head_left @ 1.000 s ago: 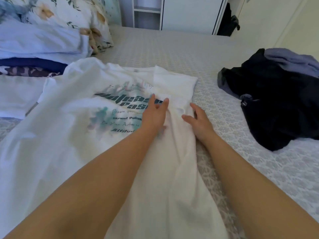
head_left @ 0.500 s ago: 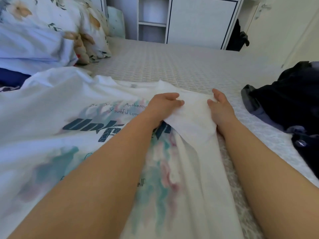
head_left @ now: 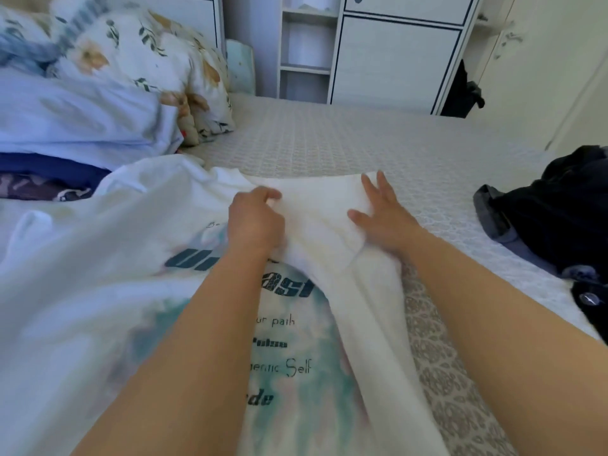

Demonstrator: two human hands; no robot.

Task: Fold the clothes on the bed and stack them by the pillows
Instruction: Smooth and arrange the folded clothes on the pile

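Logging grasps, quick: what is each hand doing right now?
Left hand: fingers curled, pinching the white T-shirt sleeve.
Right hand: open, fingers spread flat on it.

- T-shirt (head_left: 98, 291) lay on the bed (head_left: 362, 143).
- Left of the T-shirt: folded stack (head_left: 65, 133), with pillows (head_left: 138, 60) behind.
- Right of it: unfolded clothes pile (head_left: 552, 218).
- Behind it: cabinet (head_left: 394, 60).
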